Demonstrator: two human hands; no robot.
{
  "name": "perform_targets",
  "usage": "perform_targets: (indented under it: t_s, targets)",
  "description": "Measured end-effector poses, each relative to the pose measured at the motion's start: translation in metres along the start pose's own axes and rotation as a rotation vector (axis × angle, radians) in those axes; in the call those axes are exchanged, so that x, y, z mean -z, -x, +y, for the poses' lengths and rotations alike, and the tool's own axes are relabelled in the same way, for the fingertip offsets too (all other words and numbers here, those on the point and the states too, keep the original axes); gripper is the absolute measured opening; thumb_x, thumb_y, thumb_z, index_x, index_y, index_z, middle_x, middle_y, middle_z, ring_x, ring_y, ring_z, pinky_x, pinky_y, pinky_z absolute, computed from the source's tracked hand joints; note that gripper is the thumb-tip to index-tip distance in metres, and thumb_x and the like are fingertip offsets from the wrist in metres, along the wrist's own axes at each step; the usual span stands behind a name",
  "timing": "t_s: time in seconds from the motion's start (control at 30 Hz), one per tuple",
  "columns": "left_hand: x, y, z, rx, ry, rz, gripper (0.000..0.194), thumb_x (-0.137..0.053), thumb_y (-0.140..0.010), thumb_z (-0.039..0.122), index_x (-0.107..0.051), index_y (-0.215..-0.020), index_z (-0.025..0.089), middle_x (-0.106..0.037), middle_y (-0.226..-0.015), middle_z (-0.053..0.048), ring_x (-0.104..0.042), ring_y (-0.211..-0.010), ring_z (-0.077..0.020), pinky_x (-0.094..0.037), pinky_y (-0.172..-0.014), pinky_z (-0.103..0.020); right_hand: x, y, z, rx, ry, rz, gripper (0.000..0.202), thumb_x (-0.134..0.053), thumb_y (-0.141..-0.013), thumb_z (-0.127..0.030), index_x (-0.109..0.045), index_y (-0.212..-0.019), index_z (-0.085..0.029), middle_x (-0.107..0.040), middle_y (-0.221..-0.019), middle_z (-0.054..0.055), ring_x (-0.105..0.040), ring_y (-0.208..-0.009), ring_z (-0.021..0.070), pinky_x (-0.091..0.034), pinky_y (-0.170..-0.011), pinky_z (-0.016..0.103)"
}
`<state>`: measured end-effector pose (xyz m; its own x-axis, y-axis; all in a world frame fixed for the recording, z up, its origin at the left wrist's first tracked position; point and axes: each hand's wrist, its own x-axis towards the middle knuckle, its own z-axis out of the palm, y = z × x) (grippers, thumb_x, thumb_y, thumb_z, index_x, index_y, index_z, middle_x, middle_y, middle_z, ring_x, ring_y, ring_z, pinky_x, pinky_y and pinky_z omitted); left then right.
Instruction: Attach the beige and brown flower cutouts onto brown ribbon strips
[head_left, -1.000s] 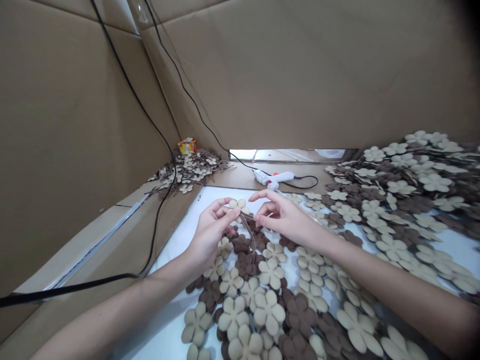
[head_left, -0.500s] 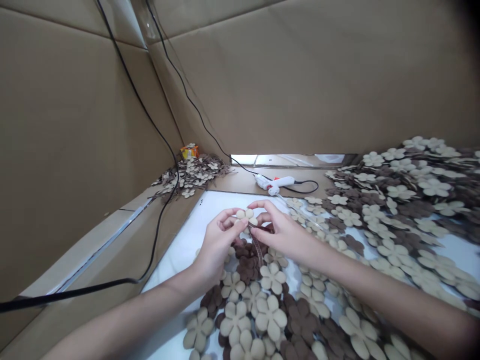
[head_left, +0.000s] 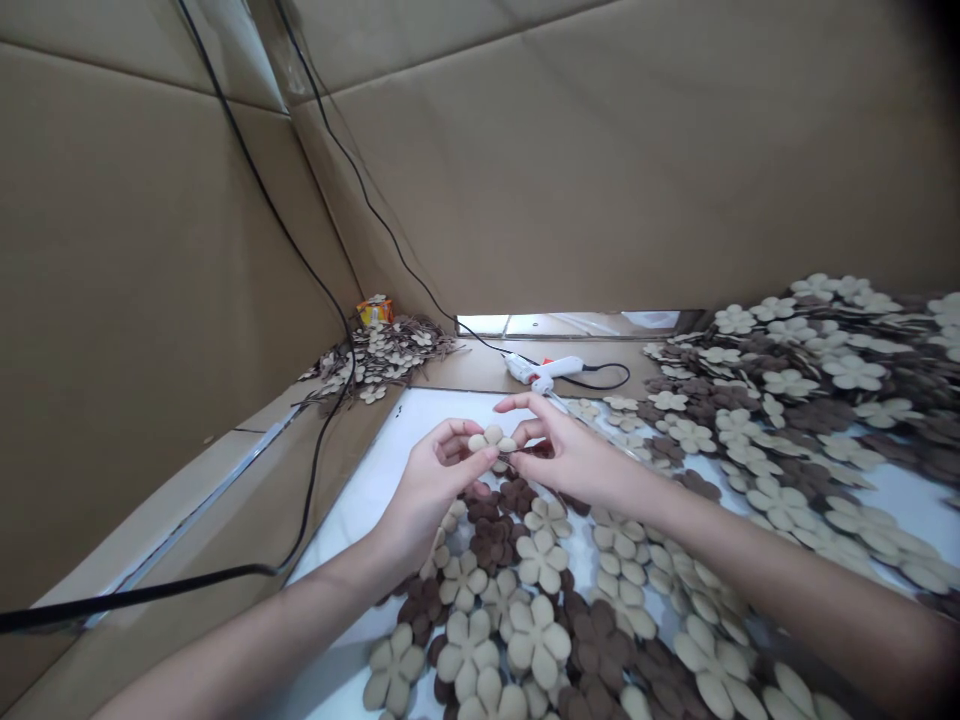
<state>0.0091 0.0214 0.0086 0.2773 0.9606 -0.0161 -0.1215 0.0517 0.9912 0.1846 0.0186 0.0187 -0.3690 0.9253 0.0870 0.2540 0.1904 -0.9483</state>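
Note:
My left hand (head_left: 429,482) pinches a beige five-petal fabric flower (head_left: 491,438) between thumb and fingers, above the white board. Close against its right side, the thumb and fingers of my right hand (head_left: 564,452) are closed on a thin brown ribbon (head_left: 505,458) at the flower's underside; most of the ribbon is hidden by the fingers. Loose beige flowers (head_left: 540,635) and brown flowers (head_left: 602,640) lie in overlapping layers beneath both hands and toward me.
A white glue gun (head_left: 546,372) with a black cord lies beyond my hands. At the right rises a large heap of flowers (head_left: 855,372); a smaller pile of flowers with brown strips (head_left: 390,352) sits back left. Black cable (head_left: 319,440) crosses the left side. Cardboard walls (head_left: 525,200) enclose the area.
The ribbon that hung down below the flower has swung toward my right hand and shows less. The flower has tipped flatter. The view has shifted slightly.

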Motion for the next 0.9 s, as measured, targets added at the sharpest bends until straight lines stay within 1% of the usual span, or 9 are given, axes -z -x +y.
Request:
perform_targets:
  t_s: [0.1, 0.2, 0.33, 0.47, 0.63, 0.8, 0.9]
  targets:
    - [0.000, -0.001, 0.002, 0.037, 0.011, 0.007, 0.032, -0.074, -0.068, 0.027, -0.056, -0.093, 0.019, -0.059, -0.082, 0.000, -0.058, -0.073, -0.0133, -0.052, -0.056, -0.023, 0.000, 0.000, 0.001, 0.022, -0.003, -0.001, 0.043, -0.054, -0.078, -0.018, -0.039, -0.118, -0.027, -0.054, -0.078, -0.005, -0.043, -0.053, 0.0062, -0.035, -0.052, 0.019]
    - [0.001, -0.002, 0.003, 0.090, 0.069, 0.027, 0.035, -0.077, -0.066, 0.024, -0.055, -0.094, 0.018, -0.060, -0.079, 0.000, -0.060, -0.069, -0.0116, -0.053, -0.061, -0.024, -0.002, 0.000, 0.001, 0.029, 0.019, -0.001, 0.043, -0.054, -0.079, -0.020, -0.039, -0.118, -0.026, -0.052, -0.075, -0.005, -0.044, -0.054, 0.0073, -0.035, -0.053, 0.020]
    - [0.002, -0.002, 0.003, 0.133, 0.159, 0.030, 0.035, -0.075, -0.069, 0.019, -0.054, -0.096, 0.017, -0.063, -0.079, -0.001, -0.061, -0.067, -0.0088, -0.052, -0.068, -0.021, -0.004, -0.001, 0.002, 0.042, 0.033, -0.001, 0.041, -0.054, -0.081, -0.023, -0.039, -0.119, -0.025, -0.053, -0.073, -0.005, -0.049, -0.061, 0.0095, -0.037, -0.056, 0.021]
    - [0.003, -0.001, 0.002, 0.154, 0.192, 0.024, 0.032, -0.074, -0.071, 0.016, -0.054, -0.095, 0.016, -0.064, -0.081, -0.002, -0.063, -0.071, -0.0090, -0.052, -0.074, -0.022, -0.005, -0.002, 0.005, 0.035, 0.048, 0.006, 0.042, -0.055, -0.080, -0.024, -0.038, -0.119, -0.025, -0.053, -0.071, -0.005, -0.051, -0.061, 0.0104, -0.037, -0.055, 0.021]
    - [0.005, -0.003, 0.000, 0.141, 0.192, 0.033, 0.035, -0.076, -0.069, 0.017, -0.054, -0.096, 0.018, -0.064, -0.076, 0.001, -0.062, -0.065, -0.0080, -0.051, -0.070, -0.020, 0.000, -0.001, 0.002, 0.035, 0.046, -0.010, 0.041, -0.056, -0.081, -0.025, -0.038, -0.118, -0.024, -0.056, -0.073, -0.004, -0.052, -0.061, 0.0106, -0.038, -0.056, 0.021]
    - [0.007, -0.004, -0.002, 0.129, 0.184, 0.063, 0.037, -0.077, -0.067, 0.018, -0.053, -0.095, 0.019, -0.067, -0.079, 0.000, -0.063, -0.066, -0.0090, -0.050, -0.069, -0.021, 0.005, -0.001, 0.001, 0.040, 0.004, -0.042, 0.042, -0.058, -0.080, -0.026, -0.039, -0.118, -0.023, -0.057, -0.073, -0.003, -0.054, -0.066, 0.0119, -0.040, -0.060, 0.022]
    - [0.006, -0.003, -0.001, 0.117, 0.185, 0.067, 0.035, -0.076, -0.068, 0.019, -0.053, -0.094, 0.019, -0.067, -0.079, -0.001, -0.063, -0.067, -0.0096, -0.049, -0.069, -0.021, 0.005, -0.002, 0.001, 0.046, 0.003, -0.055, 0.040, -0.058, -0.080, -0.025, -0.040, -0.116, -0.022, -0.057, -0.073, -0.003, -0.054, -0.067, 0.0123, -0.041, -0.061, 0.023]
